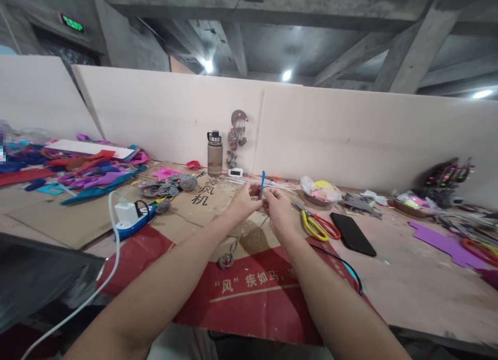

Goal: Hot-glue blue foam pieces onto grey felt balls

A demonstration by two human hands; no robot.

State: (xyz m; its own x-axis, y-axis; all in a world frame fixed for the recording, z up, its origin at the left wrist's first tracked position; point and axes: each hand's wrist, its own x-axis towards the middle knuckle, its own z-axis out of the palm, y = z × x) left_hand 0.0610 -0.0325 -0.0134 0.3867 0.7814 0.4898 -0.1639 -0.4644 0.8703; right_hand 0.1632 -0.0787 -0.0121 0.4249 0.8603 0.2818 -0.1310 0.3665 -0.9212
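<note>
Head camera: 2 bare forearms reached forward over a worktable (420, 287), and the hands met near the middle of the scene, above a printed cardboard sheet (264, 318). Between the fingertips stood a thin strip (263, 178), nearly upright, blue at the top and gray lower down. The left hand (246, 198) and the right hand (277, 204) came at it from either side, both with fingers drawn narrow and pinched on its lower part; which of the 2 carried its weight could not be told. The gray part was too small to identify.

The strip looked very light. It held itself up above the fingers, so it was probably fairly stiff for its thinness, though likely easy to bend if squeezed hard. The best hold seemed to be a gentle fingertip pinch low on the gray part, with the blue end as a second place to grip. Slipperiness could not be judged.

Nearer the wearer, a loose coil of gray yarn (226, 260) lay on the cardboard; it looked soft and apt to tangle. To the right of the hands lay scissors (316, 226) with yellow and red handles, then a black phone (353, 234). Behind the hands stood a bottle (215, 157).
</note>
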